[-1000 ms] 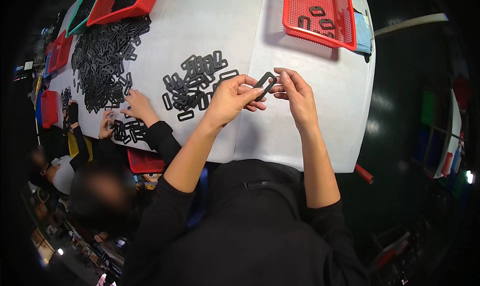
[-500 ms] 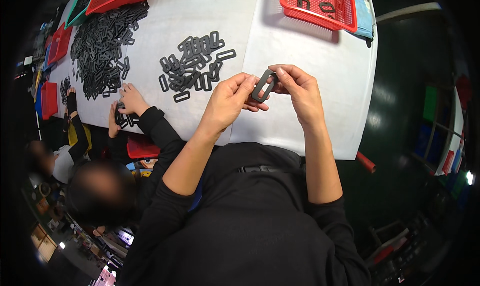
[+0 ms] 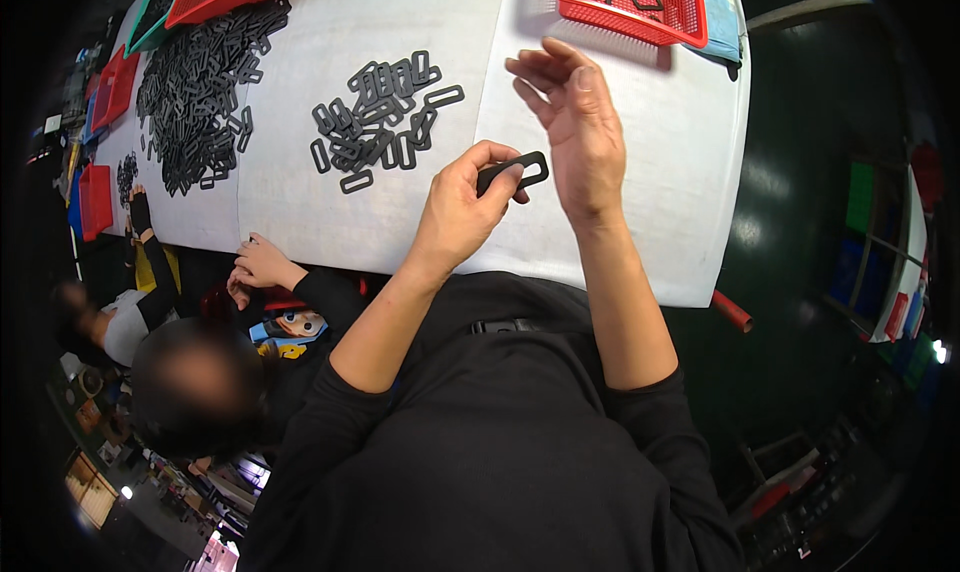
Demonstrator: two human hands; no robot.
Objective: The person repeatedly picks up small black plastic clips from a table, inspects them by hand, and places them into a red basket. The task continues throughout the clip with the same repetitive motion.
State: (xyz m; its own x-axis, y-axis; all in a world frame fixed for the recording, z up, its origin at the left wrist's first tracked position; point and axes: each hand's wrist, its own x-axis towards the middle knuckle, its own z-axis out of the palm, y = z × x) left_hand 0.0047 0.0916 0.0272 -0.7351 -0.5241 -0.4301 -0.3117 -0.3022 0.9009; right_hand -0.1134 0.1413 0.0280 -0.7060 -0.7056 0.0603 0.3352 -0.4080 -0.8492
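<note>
Worked over a white table (image 3: 300, 92) across the upper half of the frame, against a dark room. Pinched a long black loop (image 3: 516, 161) near the centre with the left hand (image 3: 457, 207), between thumb and fingers. Pointed its bare end right and slightly upward, long axis nearly level. Had just taken the right hand (image 3: 585, 137) off the loop, leaving only the left-hand pinch; raised it just beside, with empty fingers loosely spread. Saw beyond: a small pile (image 3: 378, 112) of similar loops, upper middle; a bigger pile (image 3: 195, 97), upper left; a red basket (image 3: 625, 24), upper right.
</note>
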